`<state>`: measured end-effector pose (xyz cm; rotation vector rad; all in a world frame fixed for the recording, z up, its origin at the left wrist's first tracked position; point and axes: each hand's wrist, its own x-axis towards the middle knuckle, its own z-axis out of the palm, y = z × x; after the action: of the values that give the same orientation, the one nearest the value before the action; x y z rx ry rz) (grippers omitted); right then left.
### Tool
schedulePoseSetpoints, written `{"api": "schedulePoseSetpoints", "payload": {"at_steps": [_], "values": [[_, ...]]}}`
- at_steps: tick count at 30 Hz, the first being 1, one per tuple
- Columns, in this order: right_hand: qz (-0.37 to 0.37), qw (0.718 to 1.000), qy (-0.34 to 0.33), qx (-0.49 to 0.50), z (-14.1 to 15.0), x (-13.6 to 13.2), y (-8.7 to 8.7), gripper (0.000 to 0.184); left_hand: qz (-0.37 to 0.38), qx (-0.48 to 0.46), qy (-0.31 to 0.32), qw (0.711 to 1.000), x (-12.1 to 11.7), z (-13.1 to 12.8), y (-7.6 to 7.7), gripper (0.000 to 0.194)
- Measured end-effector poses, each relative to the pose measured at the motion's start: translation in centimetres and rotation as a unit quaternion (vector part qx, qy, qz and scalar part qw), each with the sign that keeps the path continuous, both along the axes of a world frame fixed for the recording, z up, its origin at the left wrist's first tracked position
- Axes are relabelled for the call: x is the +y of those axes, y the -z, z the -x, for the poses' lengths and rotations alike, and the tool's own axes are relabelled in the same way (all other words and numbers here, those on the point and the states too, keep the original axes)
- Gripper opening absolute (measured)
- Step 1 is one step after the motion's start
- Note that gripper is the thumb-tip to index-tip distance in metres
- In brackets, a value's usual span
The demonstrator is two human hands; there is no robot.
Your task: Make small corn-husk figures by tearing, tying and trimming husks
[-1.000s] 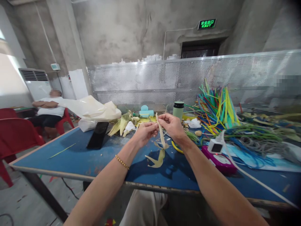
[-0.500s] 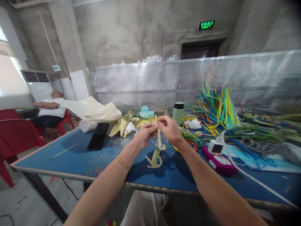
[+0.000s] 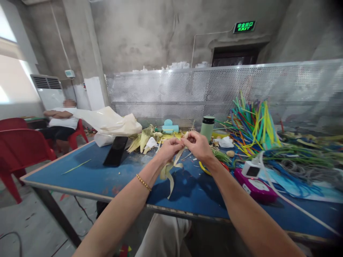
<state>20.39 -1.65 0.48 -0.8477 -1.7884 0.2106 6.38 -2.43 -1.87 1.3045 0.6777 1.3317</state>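
Note:
My left hand [image 3: 168, 149] and my right hand [image 3: 197, 144] meet above the blue table [image 3: 88, 176], both pinched on a pale yellow leaf strip [image 3: 169, 171]. The strip hangs down from my fingers in loose curls, its tail reaching toward the table's near edge. A gold bead bracelet [image 3: 143, 182] sits on my left wrist. Behind my hands lies a heap of husks and leaves [image 3: 146, 137].
A black phone [image 3: 115, 155] leans near a cream plastic bag [image 3: 109, 123]. A green flask [image 3: 208, 128], a bundle of coloured strips [image 3: 250, 123], a magenta device [image 3: 254, 185] and tangled cords [image 3: 294, 162] fill the right side. Another person [image 3: 60, 123] sits on a red chair at far left.
My hands dropped slightly and drew closer together. The strip, held upright a second ago, now hangs lower in loose curls below my left hand. The view shifted a little right.

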Motion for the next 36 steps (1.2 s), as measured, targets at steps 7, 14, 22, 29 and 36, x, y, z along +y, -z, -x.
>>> {"api": "schedulePoseSetpoints", "payload": {"at_steps": [7, 14, 22, 29, 36], "values": [[0.025, 0.999, -0.041, -0.018, -1.3, -0.6, -1.0, 0.017, 0.013, -0.016, 0.06, 0.998, 0.1, 0.4, -0.2, 0.024], [-0.169, 0.971, 0.055, -0.161, -1.1, -0.6, -0.4, 0.019, 0.036, -0.062, 0.117, 0.991, 0.1, 0.4, 0.0, 0.022], [-0.09, 0.992, 0.066, -0.053, -0.6, 0.3, -0.1, 0.016, 0.045, -0.043, 0.081, 0.995, 0.3, 0.7, 0.0, 0.022], [-0.112, 0.985, 0.08, -0.105, -1.0, 0.2, -0.2, 0.017, -0.033, 0.048, 0.055, 0.997, -0.3, 0.4, -0.1, 0.027], [-0.194, 0.954, 0.164, -0.162, -0.4, -0.5, 0.0, 0.019, -0.005, 0.036, 0.088, 0.995, -0.4, 0.1, -0.1, 0.033]]}}
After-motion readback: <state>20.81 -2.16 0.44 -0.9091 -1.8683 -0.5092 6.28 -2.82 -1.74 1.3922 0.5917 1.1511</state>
